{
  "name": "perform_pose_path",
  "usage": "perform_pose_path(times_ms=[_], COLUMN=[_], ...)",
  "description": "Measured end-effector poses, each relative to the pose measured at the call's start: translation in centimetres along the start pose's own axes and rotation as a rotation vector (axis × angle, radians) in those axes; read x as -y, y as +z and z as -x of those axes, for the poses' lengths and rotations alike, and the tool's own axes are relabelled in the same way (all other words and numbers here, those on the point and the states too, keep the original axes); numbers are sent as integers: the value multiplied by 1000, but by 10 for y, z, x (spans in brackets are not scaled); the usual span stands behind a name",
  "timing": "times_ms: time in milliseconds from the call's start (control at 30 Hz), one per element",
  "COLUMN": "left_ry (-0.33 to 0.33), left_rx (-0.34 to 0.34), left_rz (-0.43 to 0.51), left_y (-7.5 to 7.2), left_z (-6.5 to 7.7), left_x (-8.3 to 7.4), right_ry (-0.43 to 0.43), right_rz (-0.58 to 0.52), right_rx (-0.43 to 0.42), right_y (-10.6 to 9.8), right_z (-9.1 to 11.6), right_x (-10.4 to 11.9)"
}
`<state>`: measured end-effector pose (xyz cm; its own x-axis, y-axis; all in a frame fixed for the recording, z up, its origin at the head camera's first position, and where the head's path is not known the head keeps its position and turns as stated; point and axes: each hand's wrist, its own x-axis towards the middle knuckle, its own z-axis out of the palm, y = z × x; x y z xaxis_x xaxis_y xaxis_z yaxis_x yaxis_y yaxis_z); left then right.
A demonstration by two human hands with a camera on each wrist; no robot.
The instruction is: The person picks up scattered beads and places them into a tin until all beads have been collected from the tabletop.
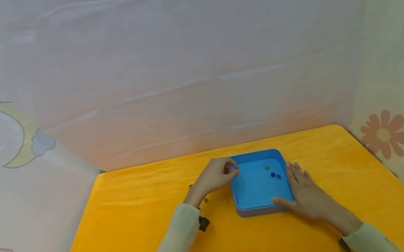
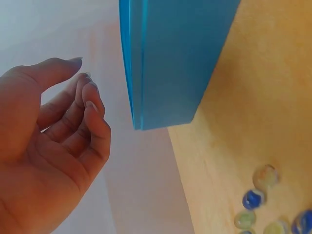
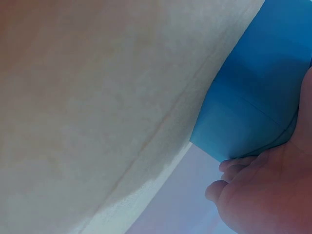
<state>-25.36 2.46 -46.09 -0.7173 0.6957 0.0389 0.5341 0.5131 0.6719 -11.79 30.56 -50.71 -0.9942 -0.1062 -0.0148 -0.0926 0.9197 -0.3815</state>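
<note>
A square blue tray (image 1: 257,212) with raised walls stands on the yellow cloth. Inside it, toward the right, lie a green marble (image 1: 266,167), a dark blue marble (image 1: 272,174) and another blue marble (image 1: 278,177). My left hand (image 1: 215,174) hovers at the tray's left wall, fingers loosely bent, thumb apart from the fingertips; no object shows between them in the left wrist view. With fairly straight fingers, my right hand (image 1: 310,198) rests along the tray's right wall, its thumb at the front rim.
Several loose marbles lie on the cloth left of the tray, among them a blue and white marble (image 2: 252,199) and a pale green marble (image 2: 244,219). They are partly hidden by the left forearm in the head view. A wall sheet (image 1: 194,78) rises behind the table (image 1: 130,225).
</note>
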Motion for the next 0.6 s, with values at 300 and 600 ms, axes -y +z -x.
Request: perform_pose_path(times_ms=[300, 600], left_ry=[-63, -109], left_rx=[-14, -18], left_rz=[3, 6], left_y=[-2, -4], left_z=[37, 72], left_x=[17, 36], right_ry=[-17, -22], right_rz=[3, -2], right_rx=[-8, -7], right_y=[2, 2], right_z=[0, 0], right_x=[-1, -5])
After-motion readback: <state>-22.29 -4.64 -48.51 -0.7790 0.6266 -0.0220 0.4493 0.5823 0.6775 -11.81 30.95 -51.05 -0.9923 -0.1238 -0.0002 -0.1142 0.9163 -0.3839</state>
